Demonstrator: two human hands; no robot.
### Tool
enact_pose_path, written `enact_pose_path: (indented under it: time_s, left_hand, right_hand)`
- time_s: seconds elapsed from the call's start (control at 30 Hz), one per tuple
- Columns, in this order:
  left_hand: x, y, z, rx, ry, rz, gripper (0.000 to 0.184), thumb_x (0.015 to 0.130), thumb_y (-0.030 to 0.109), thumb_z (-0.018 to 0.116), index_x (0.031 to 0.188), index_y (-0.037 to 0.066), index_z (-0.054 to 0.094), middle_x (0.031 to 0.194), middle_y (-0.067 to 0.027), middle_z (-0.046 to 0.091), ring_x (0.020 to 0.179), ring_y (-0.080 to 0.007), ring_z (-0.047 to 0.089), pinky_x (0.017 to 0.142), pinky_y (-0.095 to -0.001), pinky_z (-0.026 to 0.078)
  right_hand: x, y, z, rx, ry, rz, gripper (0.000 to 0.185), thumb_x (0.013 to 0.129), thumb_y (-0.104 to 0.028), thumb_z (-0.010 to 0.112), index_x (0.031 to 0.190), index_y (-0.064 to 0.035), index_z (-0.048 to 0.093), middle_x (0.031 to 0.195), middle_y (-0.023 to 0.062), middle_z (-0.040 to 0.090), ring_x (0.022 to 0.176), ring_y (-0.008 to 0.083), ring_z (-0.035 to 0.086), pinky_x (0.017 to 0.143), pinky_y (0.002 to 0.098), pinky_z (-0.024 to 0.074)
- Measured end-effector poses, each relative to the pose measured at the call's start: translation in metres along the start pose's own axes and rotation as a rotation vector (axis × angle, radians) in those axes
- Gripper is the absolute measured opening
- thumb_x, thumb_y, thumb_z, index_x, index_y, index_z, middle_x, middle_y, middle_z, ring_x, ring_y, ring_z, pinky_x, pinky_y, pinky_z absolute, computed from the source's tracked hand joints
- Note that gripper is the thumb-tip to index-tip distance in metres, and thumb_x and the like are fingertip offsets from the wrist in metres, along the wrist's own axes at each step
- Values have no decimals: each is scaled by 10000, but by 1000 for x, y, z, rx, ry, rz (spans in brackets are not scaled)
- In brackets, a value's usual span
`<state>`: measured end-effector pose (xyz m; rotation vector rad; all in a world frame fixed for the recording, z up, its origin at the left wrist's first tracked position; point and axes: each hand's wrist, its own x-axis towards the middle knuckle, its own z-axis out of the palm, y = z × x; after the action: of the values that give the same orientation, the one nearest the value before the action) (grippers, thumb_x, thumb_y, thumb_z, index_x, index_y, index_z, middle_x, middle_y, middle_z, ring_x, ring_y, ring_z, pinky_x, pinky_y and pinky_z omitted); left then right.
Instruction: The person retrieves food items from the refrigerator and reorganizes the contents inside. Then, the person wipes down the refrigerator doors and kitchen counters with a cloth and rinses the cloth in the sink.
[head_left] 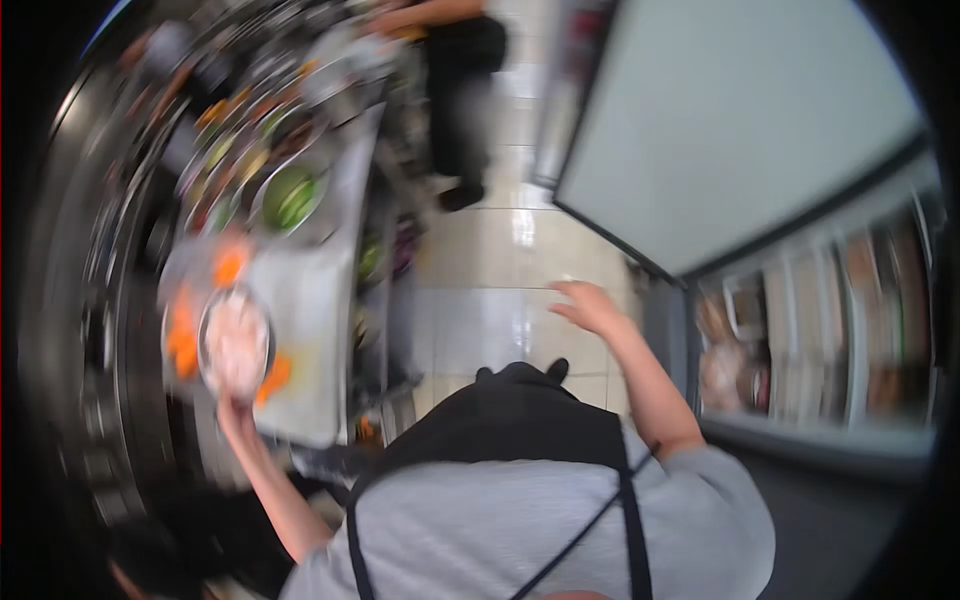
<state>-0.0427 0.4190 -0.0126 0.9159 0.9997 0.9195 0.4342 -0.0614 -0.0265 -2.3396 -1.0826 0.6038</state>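
At the left of the frame, the 1 round bowl of pale food lay directly above the left hand, its fingers clasping the near rim, while the right hand, empty and loosely spread, hung well apart, right of centre.

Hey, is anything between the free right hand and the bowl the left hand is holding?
Nothing visible blocks the straight path. From the right hand, it crosses open floor, then the pale board. Orange pieces lie beside the bowl, near the left hand, just off that line.
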Motion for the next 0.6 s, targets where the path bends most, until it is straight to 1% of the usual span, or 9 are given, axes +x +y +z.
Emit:
enact_pose_path:
  time_s: [0.1,0.13,0.23,0.3,0.4,0.47,0.5,0.57,0.6]
  left_hand:
    - [-28,-24,90,23,-83,-38,182,796,80,499,958,8,542,947,-70,563,879,-173,534,781,-359,456]
    - [4,-49,85,24,-136,-126,176,744,41,496,906,-10,539,947,-81,561,902,-196,536,791,-374,464]
    - [-50,-76,219,92,-376,-265,133,655,-10,482,783,-21,515,906,-128,548,825,-248,565,724,-389,507]
    - [-51,-109,270,280,-507,-293,129,637,-18,498,765,-9,513,817,-94,542,737,-219,562,653,-344,501]
    - [-84,-152,345,339,-711,-367,131,622,-23,510,746,20,512,714,-52,525,645,-177,539,578,-293,458]
    - [-115,-172,393,434,-891,-427,245,622,-24,492,863,-21,536,821,-92,567,707,-201,564,596,-307,470]
    - [-127,-186,415,472,-990,-449,325,622,-22,486,943,-39,532,893,-123,573,758,-225,576,634,-333,491]
    - [-186,-189,460,480,-1119,-465,319,632,-18,491,947,-61,524,901,-135,572,765,-234,583,653,-345,502]
    - [-206,-195,480,514,-1178,-499,299,642,-24,490,937,-60,524,896,-128,576,745,-228,591,621,-328,507]
  right_hand:
    - [0,-12,14,-37,21,-50,402,753,-267,613,1093,-67,538,1033,146,579,966,317,538,822,397,431]
    - [-7,-24,6,-46,18,-83,381,753,-251,609,1082,-74,539,1004,143,584,942,319,545,807,407,434]
    - [-30,-33,3,13,145,-82,383,725,-248,638,1055,-72,555,914,154,601,890,332,565,755,431,450]
    - [-54,-31,-4,11,178,-9,393,729,-247,633,1074,-81,544,903,154,599,884,330,564,747,434,449]
    - [-97,-19,-1,33,252,68,435,750,-242,615,1144,-107,488,943,148,583,894,327,556,749,428,444]
    - [-135,-9,-7,177,295,197,536,759,-242,617,1235,-127,398,1084,150,522,1001,314,510,815,418,428]
    - [-155,-4,-9,170,320,214,536,759,-242,617,1235,-127,398,1084,150,522,1001,314,510,815,418,428]
    - [-190,3,-10,284,641,158,590,746,-266,636,1255,-127,372,1181,153,452,1099,308,448,893,406,397]
    - [-204,4,-12,272,657,166,590,746,-266,636,1255,-127,372,1181,153,452,1099,308,448,893,406,397]
